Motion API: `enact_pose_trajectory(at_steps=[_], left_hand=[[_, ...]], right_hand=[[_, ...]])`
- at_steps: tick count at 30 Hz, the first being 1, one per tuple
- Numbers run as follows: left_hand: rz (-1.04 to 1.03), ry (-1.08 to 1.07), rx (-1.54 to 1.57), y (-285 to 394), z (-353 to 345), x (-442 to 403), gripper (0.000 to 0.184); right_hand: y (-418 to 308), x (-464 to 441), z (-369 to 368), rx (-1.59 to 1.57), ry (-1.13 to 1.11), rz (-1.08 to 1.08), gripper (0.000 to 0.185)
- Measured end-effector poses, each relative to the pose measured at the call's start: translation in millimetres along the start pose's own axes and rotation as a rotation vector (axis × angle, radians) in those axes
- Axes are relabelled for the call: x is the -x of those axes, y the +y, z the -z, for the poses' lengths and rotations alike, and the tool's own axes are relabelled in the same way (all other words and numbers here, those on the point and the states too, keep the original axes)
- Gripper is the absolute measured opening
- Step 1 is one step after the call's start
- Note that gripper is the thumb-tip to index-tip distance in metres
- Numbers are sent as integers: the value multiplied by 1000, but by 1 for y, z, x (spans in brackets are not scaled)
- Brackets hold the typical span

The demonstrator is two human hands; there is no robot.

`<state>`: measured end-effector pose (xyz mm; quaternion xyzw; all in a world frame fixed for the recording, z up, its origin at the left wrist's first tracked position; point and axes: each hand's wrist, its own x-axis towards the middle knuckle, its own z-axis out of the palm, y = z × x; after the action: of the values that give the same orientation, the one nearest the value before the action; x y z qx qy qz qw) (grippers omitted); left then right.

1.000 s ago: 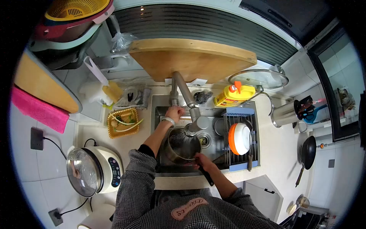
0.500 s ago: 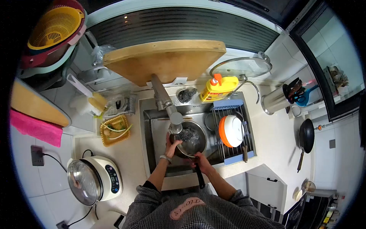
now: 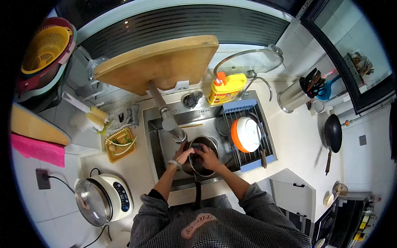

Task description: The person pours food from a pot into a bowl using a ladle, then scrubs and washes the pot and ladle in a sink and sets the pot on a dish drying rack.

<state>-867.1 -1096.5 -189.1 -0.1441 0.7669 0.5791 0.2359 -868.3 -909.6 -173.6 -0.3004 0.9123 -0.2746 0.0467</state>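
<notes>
In the sink [image 3: 165,138] sits a metal saucepan [image 3: 205,170], tilted, its black handle [image 3: 197,195] pointing toward me. My left hand [image 3: 182,157] grips the pan's left rim, thumb over the edge. My right hand [image 3: 208,158] reaches inside the pan, fingers closed around a dark wire scouring pad [image 3: 197,146] that is mostly hidden. The faucet [image 3: 173,129] hangs just above the pan's far left edge. To the right, an orange and white bowl [image 3: 247,134] lies upside down on a drying rack [image 3: 248,166].
A yellow detergent bottle [image 3: 225,91] and a cup holding another scouring pad [image 3: 191,100] stand behind the sink. A cutting board [image 3: 161,62] leans at the back. On the left are a yellow basket [image 3: 120,144] and an electric cooker [image 3: 103,198]; a utensil holder [image 3: 291,99] stands right.
My right hand has let go of the pan's handle and moved inside the pan onto the scouring pad. The handle has swung left. The camera view has shifted slightly.
</notes>
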Motion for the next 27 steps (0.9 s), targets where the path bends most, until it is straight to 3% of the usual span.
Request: enact_pose_trajectory(at_steps=[1, 3, 5, 7, 8, 10, 12, 14, 15, 17, 19, 20, 21, 23, 25, 27], left_hand=[[5, 1, -8, -1, -1, 2, 81], [-105, 85, 230, -6, -4, 9, 73], [-173, 33, 311, -5, -3, 15, 66], [-243, -20, 396, -3, -7, 21, 60], [-237, 74, 551, 0, -13, 22, 58], [-229, 167, 710, -2, -20, 20, 56], [-163, 228, 585, -16, -23, 14, 51], [-192, 305, 649, -1, -20, 23, 51], [-213, 382, 708, 4, -17, 31, 50], [-150, 306, 712, -3, -8, 31, 52], [-279, 223, 568, -8, -7, 30, 57], [-286, 227, 568, -6, -8, 33, 57], [-268, 247, 582, -6, -13, 38, 58], [-249, 270, 598, -1, -19, 40, 59], [-216, 259, 570, -2, -24, 41, 63], [-236, 272, 560, -10, -32, 32, 65]], right_hand=[[5, 2, -12, -9, 3, -1, 39], [15, 11, -41, 269, -134, -98, 46], [21, 10, -48, 269, -185, -149, 45], [21, 14, -53, 250, -467, -253, 45], [21, 15, -55, 253, -467, -256, 45], [20, 18, -60, -251, -581, -315, 43], [37, 23, -104, -349, -494, -257, 43], [33, 18, -94, -446, -403, -188, 44], [31, 22, -78, -181, -406, -129, 43], [9, 5, -34, 90, -398, -67, 42], [-9, -15, -8, 440, -593, -357, 38], [-8, -11, -1, 179, -361, -337, 33], [1, -14, -18, 179, -359, -333, 33], [16, -29, -48, -7, 10, -478, 34], [11, -33, -54, 41, 2, -373, 36], [5, -39, -61, -173, 186, 16, 39]])
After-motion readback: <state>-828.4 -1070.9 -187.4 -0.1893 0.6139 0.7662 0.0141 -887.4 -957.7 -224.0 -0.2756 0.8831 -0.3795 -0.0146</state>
